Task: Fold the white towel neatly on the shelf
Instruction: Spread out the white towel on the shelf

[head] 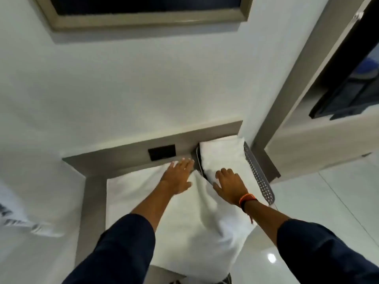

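White towel (143, 203) spread across grey shelf (93, 201), near edge hanging off at 6 o'clock. Left hand (176, 177) flat on its far edge, fingers splayed open, gripping nothing. Right hand (229, 185) at 3 o'clock of left, fingers spread, pressing towel beside folded white stack (223, 156) in perforated metal tray (259, 173).

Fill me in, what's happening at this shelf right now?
A person is spreading a white towel over a grey shelf. The left hand lies flat, palm down, near its far edge. The right hand presses where the cloth meets a perforated metal tray holding more white fabric. The near end hangs off the shelf, not yet folded.
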